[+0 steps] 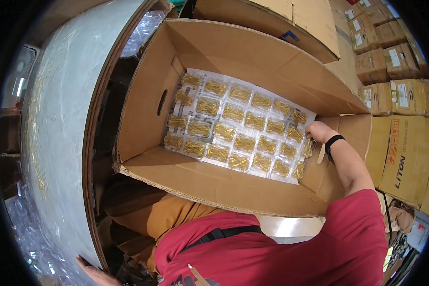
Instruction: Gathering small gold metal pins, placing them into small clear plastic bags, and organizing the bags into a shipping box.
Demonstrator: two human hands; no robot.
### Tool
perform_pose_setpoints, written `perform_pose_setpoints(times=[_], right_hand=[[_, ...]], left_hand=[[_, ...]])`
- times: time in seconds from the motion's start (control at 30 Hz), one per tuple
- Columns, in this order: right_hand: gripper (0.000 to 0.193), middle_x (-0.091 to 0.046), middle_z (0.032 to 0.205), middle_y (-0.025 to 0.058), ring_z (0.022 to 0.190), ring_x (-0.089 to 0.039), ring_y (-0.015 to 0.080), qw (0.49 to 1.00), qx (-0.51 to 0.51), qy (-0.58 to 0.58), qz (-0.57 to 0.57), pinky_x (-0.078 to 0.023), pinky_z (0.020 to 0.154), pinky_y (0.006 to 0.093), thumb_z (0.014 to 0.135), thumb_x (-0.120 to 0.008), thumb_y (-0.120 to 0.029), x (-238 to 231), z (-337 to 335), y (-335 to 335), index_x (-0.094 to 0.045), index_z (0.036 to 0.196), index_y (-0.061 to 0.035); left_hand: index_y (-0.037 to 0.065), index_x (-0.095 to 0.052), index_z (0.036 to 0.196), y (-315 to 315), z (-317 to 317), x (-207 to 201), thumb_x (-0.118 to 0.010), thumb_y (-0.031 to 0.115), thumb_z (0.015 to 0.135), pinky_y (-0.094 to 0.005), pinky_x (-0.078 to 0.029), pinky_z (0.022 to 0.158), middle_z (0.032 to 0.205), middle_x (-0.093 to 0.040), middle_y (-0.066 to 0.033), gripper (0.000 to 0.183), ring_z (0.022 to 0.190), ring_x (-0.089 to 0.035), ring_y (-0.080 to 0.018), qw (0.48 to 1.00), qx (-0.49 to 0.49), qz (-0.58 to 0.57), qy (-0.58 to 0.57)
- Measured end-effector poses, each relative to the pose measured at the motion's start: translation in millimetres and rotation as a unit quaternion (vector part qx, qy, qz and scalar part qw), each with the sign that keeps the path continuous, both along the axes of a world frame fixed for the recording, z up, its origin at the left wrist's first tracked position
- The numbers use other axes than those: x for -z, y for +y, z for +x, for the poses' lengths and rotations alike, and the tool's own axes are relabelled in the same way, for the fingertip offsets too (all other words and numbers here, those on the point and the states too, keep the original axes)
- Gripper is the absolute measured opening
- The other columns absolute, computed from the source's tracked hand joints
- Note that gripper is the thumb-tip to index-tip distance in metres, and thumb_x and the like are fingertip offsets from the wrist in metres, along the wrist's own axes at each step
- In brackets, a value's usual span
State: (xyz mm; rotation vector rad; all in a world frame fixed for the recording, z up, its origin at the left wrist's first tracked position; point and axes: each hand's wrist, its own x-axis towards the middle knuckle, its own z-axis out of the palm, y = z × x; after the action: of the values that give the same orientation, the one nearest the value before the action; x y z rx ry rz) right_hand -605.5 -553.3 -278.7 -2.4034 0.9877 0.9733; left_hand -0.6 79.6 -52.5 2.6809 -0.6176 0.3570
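A large open cardboard box (252,43) stands in front of me. On its floor lies a sheet of printed paper (302,110) with rows of small clear packs (233,113) of thin gold-coloured metal pieces. My right hand (321,132), with a black band on the wrist, reaches into the box's right end. Its fingers are closed at the edge of one pack (308,148) in the rightmost column; the fingertips are partly hidden. My left hand (99,275) rests at the near edge of the grey-white table on the left, fingers stretched out, apart from the packs.
Loose gold-coloured pieces (35,128) lie scattered along the table (76,81). Clear plastic packaging (38,238) heaps at its near end. Another carton (267,19) stands behind the box. Stacked cartons (388,57) line the right side, with a larger yellowish carton (400,157) nearer.
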Motion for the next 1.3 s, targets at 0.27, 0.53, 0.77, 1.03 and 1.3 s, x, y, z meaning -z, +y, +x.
perform_pose_setpoints(times=[0.27, 0.53, 0.77, 1.03, 1.3], right_hand=[[0.016, -0.074, 0.096, 0.0153, 0.095, -0.07, 0.0354, 0.998, 0.048, 0.042, 0.018, -0.055, 0.084, 0.0428, 0.082, -0.071, -0.009, 2.9, -13.8, 7.1, -0.076, 0.097, -0.0112], [0.017, -0.072, 0.099, 0.0227, 0.099, -0.069, 0.0383, 0.996, 0.059, 0.045, -0.057, -0.055, 0.087, 0.0456, 0.085, -0.061, -0.008, 2.6, -1.6, 5.5, -0.075, 0.094, -0.005], [0.016, -0.067, 0.085, 0.0248, 0.084, -0.065, 0.041, 0.968, 0.072, -0.207, -0.12, -0.052, 0.076, 0.0479, 0.081, -0.069, -0.014, -55.0, 102.2, 10.5, -0.069, 0.087, 0.0014], [0.012, -0.067, 0.095, 0.0147, 0.083, -0.066, 0.0329, 0.742, -0.185, -0.64, 0.072, -0.054, 0.072, 0.0361, 0.087, -0.07, -0.001, -295.6, 438.9, 157.8, -0.068, 0.099, -0.0018], [0.061, -0.04, 0.153, 0.0195, 0.143, -0.035, 0.0418, 0.719, -0.488, -0.496, 0.007, -0.033, 0.116, 0.0492, 0.098, -0.059, -0.047, -290.5, 713.1, 245.9, -0.047, 0.143, -0.0079]], left_hand=[[-0.005, -0.038, 0.152, -8.6, -8.5, -1.9, -0.028, 0.034, 0.112, -0.0425, -0.028, 0.122, 0.155, -0.042, -0.0211, 0.056, 0.144, -0.04, -0.0326, 1.0, -0.001, -0.005, 0.009], [-0.005, -0.037, 0.152, 1.3, -1.9, -3.3, -0.029, 0.032, 0.112, -0.0414, -0.025, 0.123, 0.158, -0.04, -0.019, 0.055, 0.146, -0.037, -0.0304, 0.995, 0.026, -0.082, 0.04], [-0.008, -0.039, 0.15, -22.7, -28.9, 9.4, -0.035, 0.03, 0.109, -0.0428, -0.026, 0.122, 0.155, -0.042, -0.023, 0.056, 0.145, -0.038, -0.0326, 0.99, -0.034, -0.114, 0.07], [-0.002, -0.042, 0.148, -37.2, -42.2, -14.6, -0.053, 0.013, 0.097, -0.0493, -0.034, 0.116, 0.147, -0.048, -0.0269, 0.054, 0.136, -0.043, -0.0468, 0.995, -0.011, -0.09, 0.03], [-0.007, -0.045, 0.143, -46.5, -38.1, -10.8, -0.059, 0.032, 0.1, -0.0524, -0.038, 0.112, 0.138, -0.053, -0.0284, 0.059, 0.13, -0.049, -0.0467, 0.997, 0.02, -0.054, -0.047]])
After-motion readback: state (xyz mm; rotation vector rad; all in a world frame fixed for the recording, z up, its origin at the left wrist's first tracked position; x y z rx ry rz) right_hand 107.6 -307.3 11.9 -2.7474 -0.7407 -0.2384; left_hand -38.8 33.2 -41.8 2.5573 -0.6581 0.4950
